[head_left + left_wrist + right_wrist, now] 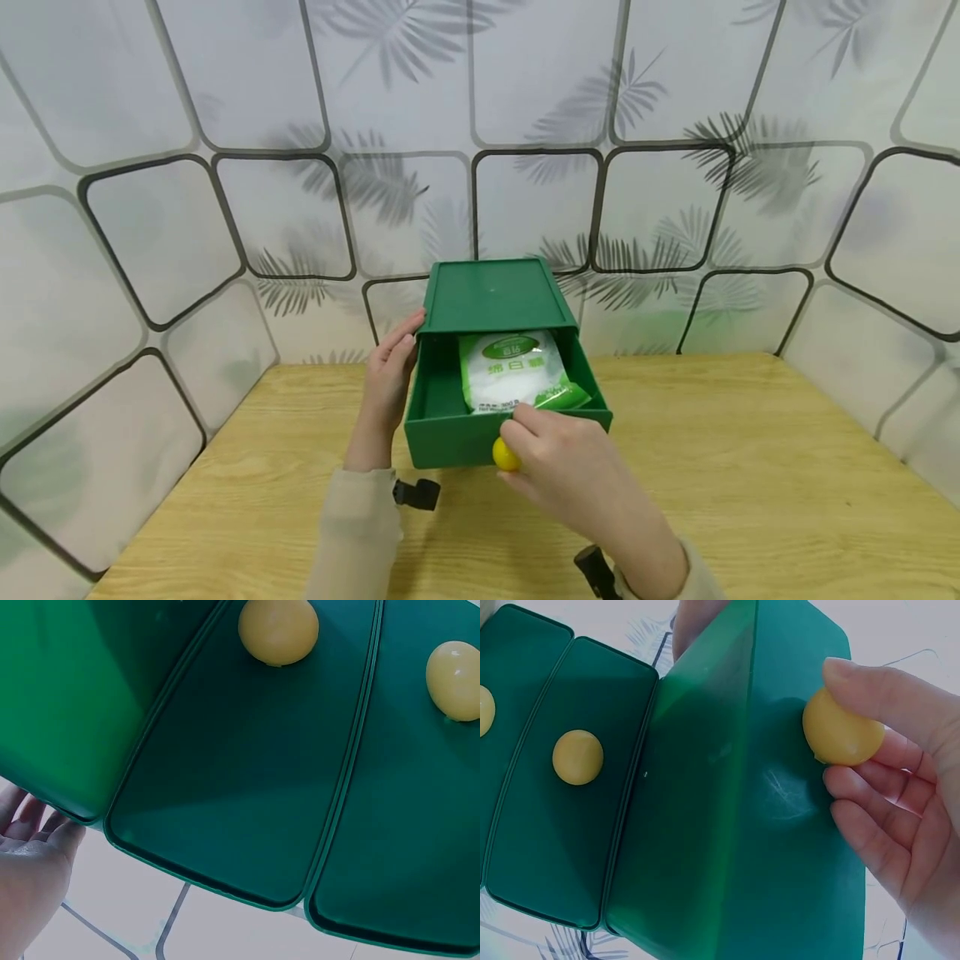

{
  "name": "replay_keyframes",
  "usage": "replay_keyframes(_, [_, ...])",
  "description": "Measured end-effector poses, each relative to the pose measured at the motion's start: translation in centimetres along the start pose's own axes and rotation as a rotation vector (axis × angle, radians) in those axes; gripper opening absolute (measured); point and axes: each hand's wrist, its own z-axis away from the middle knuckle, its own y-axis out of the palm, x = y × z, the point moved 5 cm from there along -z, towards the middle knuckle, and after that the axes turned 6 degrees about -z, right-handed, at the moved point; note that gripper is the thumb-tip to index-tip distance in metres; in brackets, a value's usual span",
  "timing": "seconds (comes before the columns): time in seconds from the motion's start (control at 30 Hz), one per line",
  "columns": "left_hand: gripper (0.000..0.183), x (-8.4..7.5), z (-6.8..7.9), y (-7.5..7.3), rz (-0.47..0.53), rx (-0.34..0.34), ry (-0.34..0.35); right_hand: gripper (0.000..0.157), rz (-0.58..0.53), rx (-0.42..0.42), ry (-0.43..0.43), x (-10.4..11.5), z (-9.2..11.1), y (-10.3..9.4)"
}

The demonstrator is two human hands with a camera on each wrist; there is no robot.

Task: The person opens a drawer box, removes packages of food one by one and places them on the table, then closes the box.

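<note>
A green drawer cabinet stands on the table with its top drawer pulled partway out. Inside that drawer lies a white and green bag of sugar with Chinese lettering. My right hand pinches the drawer's round yellow knob between thumb and fingers. Against the left side of the cabinet rests my left hand, its fingers stretched along the wall. Below the pulled-out drawer, the wrist views show two more drawer fronts flush with the cabinet, each with a yellow knob.
The wooden table extends around the cabinet on both sides and in front. Behind it rises a pale backdrop patterned with dark outlines and leaves. A black wrist camera shows by the left sleeve.
</note>
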Motion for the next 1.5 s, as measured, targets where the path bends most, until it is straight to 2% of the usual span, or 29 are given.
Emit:
replay_keyframes(0.3, [0.038, 0.02, -0.09, -0.01, -0.005, -0.013, 0.011, 0.033, -0.001, -0.024, -0.012, -0.02, -0.05, -0.10])
replay_keyframes(0.5, [0.038, 0.10, -0.08, -0.02, -0.005, -0.018, -0.003, 0.034, -0.018, -0.009, -0.005, -0.06, 0.03, -0.03])
replay_keyframes(1.5, [0.039, 0.40, -0.13, 0.30, -0.011, -0.008, 0.046, 0.040, -0.019, 0.020, -0.005, -0.55, 0.46, 0.71])
